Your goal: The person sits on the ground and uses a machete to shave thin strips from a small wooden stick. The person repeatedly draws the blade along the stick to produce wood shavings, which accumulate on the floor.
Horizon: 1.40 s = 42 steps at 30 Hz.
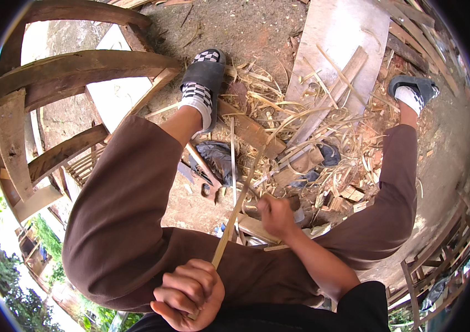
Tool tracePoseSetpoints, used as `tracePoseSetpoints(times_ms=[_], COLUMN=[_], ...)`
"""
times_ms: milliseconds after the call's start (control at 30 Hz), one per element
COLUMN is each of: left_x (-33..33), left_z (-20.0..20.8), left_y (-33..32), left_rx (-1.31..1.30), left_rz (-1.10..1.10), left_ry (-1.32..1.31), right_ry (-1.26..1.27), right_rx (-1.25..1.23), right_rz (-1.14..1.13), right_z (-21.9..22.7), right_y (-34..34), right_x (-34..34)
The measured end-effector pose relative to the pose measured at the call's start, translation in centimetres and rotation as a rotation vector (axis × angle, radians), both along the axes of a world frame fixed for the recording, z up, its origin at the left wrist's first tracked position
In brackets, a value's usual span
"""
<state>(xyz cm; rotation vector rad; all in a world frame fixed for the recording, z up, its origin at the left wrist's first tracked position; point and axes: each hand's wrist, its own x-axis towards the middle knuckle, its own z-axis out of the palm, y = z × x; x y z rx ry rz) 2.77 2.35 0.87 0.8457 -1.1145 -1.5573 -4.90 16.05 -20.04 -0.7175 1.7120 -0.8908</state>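
Note:
My left hand point(189, 293) is clenched around the near end of a long thin bamboo strip point(239, 207), low in the picture against my lap. The strip runs up and away over the ground between my knees. My right hand point(275, 216) is closed on a tool or blade handle next to the strip, partway along it; the tool itself is mostly hidden by my fingers. I sit with both legs in brown trousers spread apart, feet in socks and slide sandals point(204, 74).
Pale bamboo shavings and strips point(295, 119) litter the dirt between my feet, with wood offcuts and a flat board point(345, 33). A curved wooden frame point(52, 72) stands at the left, and more slatted wooden pieces point(428, 265) sit at the lower right.

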Motion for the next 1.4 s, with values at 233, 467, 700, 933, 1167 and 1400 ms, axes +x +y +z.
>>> tracePoseSetpoints(times_ms=[233,467,700,933,1167,1400], left_x=[0.1,-0.2,-0.6,-1.0,-1.4,-0.9], left_z=[0.1,0.2,0.0,-0.1,0.2,0.1], left_y=[0.6,0.9,0.7,1.0,1.1,1.4], left_rx=[-0.002,-0.051,-0.049,-0.063,-0.051,-0.051], left_rz=[0.060,0.015,-0.041,0.000,0.016,0.007], left_ry=[-0.042,-0.043,-0.003,-0.039,-0.037,0.040], right_ry=[0.052,0.010,0.073,0.076,0.146,0.133], right_rx=[0.348,0.146,-0.105,0.307,0.421,0.440], right_rz=[-0.019,-0.072,-0.042,-0.123,-0.119,-0.153], right_z=[-3.5,-2.9,-3.7,-6.7,-8.0,-8.1], right_y=[-0.3,0.4,1.8,2.4,2.3,2.4], right_x=[-0.6,0.2,0.2,0.1,0.6,1.4])
